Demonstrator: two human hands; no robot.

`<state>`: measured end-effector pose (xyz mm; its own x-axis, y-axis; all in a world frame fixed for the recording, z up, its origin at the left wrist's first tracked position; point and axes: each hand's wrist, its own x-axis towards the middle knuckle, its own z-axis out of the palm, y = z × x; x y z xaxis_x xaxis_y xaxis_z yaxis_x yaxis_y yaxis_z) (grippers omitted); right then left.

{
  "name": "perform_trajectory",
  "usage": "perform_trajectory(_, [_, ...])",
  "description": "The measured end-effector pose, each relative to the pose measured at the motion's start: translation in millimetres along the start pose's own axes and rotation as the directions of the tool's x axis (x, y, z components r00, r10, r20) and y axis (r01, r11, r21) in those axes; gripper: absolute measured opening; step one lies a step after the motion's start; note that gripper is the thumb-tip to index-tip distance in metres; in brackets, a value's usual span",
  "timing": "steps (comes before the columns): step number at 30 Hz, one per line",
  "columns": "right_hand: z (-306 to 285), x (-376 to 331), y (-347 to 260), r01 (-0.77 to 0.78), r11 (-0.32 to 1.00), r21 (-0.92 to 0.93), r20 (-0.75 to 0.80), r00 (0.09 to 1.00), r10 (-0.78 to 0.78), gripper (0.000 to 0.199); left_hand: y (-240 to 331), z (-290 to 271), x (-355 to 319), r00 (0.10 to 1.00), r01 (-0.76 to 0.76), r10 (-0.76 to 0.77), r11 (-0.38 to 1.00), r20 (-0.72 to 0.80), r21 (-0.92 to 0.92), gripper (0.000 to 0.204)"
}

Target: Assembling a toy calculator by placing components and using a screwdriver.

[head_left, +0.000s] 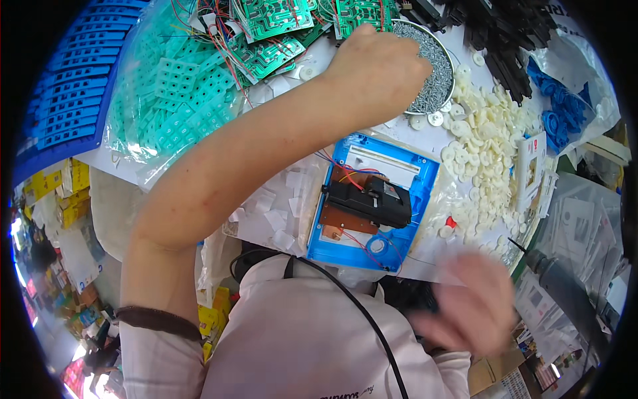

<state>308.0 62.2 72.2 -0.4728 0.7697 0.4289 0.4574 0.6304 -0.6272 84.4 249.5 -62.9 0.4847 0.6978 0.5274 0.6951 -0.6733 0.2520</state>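
Observation:
My left hand point(382, 72) reaches across to the round bowl point(454, 70) and covers its left side. Its fingers are curled in, and whatever they hold is hidden. Small silvery screws point(435, 73) fill the bowl. In front of my body lies a blue plastic casing point(427, 176), tilted a little. Inside it sit a black plastic assembly point(372, 203), a brown board point(332, 216) and thin red and blue wires. My right hand point(475, 302) is at the lower right, off the table's near edge, smeared by motion; its fingers cannot be made out.
Green circuit boards point(276, 20) with wires lie at the back. A bag of turquoise keypads point(176, 86) and stacked blue parts point(80, 73) are at left. White discs point(482, 159), black parts point(508, 40) and blue pieces point(565, 110) crowd the right. A dark power tool point(565, 286) stands at lower right.

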Motion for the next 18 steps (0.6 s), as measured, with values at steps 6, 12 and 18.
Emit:
perform_trajectory(6, [-94, 3, 54, 0.203, 0.979, -0.011, -0.933, 0.351, -0.083, 0.045, 7, -35, 11, 0.912, 0.266, -0.177, 0.941, 0.369, -0.207, 0.017])
perform_trajectory(12, [-42, 29, 84, -0.074, 0.706, 0.705, -0.108, 0.972, 0.210, 0.041, 54, -93, -32, 0.976, 0.120, 0.005, 0.821, 0.217, -0.558, 0.019])
perform_trajectory(18, [27, 64, 32, 0.117, 0.454, 0.883, -0.170, 0.982, 0.078, 0.034, 78, -92, -86, 0.994, 0.102, -0.075, 0.867, 0.075, -0.489, 0.025])
